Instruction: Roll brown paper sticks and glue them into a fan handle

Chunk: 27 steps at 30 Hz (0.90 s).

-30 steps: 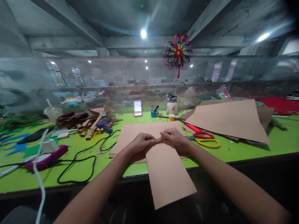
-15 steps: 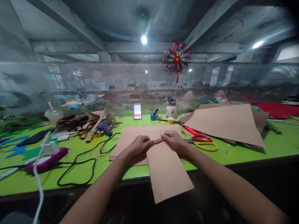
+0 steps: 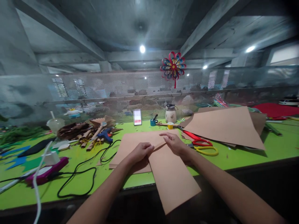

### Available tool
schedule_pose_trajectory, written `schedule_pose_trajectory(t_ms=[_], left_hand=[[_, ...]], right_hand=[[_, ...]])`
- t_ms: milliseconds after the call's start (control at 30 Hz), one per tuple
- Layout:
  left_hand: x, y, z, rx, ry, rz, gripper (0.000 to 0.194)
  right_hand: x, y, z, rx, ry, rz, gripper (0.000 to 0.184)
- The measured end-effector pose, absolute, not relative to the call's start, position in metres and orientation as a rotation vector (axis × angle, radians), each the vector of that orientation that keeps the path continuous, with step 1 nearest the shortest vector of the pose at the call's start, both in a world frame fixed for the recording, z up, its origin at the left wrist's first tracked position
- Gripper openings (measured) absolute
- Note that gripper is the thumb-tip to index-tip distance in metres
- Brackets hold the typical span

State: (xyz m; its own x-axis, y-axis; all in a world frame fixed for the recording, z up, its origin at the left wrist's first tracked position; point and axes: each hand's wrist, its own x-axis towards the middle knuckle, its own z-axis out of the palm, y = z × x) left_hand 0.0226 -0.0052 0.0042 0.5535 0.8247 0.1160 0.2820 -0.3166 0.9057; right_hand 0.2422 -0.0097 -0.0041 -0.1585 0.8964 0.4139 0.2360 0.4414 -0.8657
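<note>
A long strip of brown paper (image 3: 173, 177) lies over a stack of brown sheets (image 3: 133, 141) and hangs past the near edge of the green table (image 3: 233, 158). My left hand (image 3: 140, 151) pinches the strip's folded far end, fingers closed on it. My right hand (image 3: 174, 143) rests on the same fold, its fingers stretched along the crease and pressing it down. Both hands sit close together at the middle of the table.
Red and yellow scissors (image 3: 201, 146) lie just right of my right hand. Large brown sheets (image 3: 226, 126) cover the right side. A blue glue gun (image 3: 104, 134), black cables (image 3: 81, 168), folded paper fans (image 3: 77, 129) and a pink device (image 3: 45, 169) sit at the left. A mesh screen (image 3: 116, 90) stands behind.
My right hand has gone from a pinch to fingers stretched along the fold, moving slightly right. The strip has turned a little, its near end swinging right. The camera tilted upward.
</note>
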Motion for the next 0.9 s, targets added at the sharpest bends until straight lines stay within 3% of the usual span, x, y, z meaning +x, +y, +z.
schedule_pose_trajectory(t_ms=[233,467,633,800,900], left_hand=[[0.032,-0.012,0.007,2.483,0.992,0.843,0.024],[0.051,-0.018,0.01,2.835,1.139,0.703,0.03],[0.051,-0.015,0.006,2.558,1.093,0.791,0.036],[0.045,-0.021,0.014,1.888,0.692,0.802,0.043],[0.044,-0.019,0.019,1.784,0.663,0.765,0.045]], right_hand=[[0.24,-0.002,-0.012,-1.073,-1.675,0.641,0.035],[0.232,0.006,-0.017,-1.011,-1.496,0.916,0.046],[0.231,-0.002,-0.009,-0.887,-1.399,1.109,0.041],[0.24,-0.018,0.008,-0.584,-1.28,1.46,0.042],[0.244,-0.023,0.014,-0.464,-1.362,1.476,0.039]])
